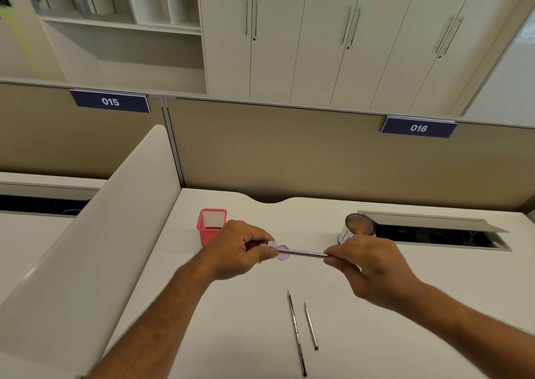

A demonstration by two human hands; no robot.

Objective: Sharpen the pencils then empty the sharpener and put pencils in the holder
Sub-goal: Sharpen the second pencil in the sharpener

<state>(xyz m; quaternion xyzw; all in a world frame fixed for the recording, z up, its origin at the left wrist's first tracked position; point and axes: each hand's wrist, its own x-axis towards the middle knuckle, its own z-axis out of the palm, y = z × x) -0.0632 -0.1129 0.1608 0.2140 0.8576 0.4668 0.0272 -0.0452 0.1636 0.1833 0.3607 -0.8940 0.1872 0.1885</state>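
Nearest me, at the bottom centre of the frame, two pencils (302,332) lie loose on the desk (231,320), side by side and just apart, tips pointing up-frame; both tips look pointed, though they are too small for me to be sure.

Above them, at mid-frame, my left hand (237,251) pinches a small lilac sharpener (279,251) between thumb and fingers (267,252). My right hand (373,265) holds a third pencil (304,253) near its back end, fingers (333,258) closed around it, the shaft running level across to the left with its tip at the sharpener's mouth. Both hands are lifted off the desk.

The red mesh holder (211,225) stands just behind my left hand, and nothing sticks out of its open top. To the right, behind my right hand, sits a small round tub (359,229) with something orange-brown inside; I cannot tell what it is.

I judge that I am in the sharpening step, on the third pencil. The next move calls for twisting the pencil while the left hand keeps the sharpener from turning, pressing lightly so the lead does not snap. Emptying the sharpener and loading the holder are still to come.
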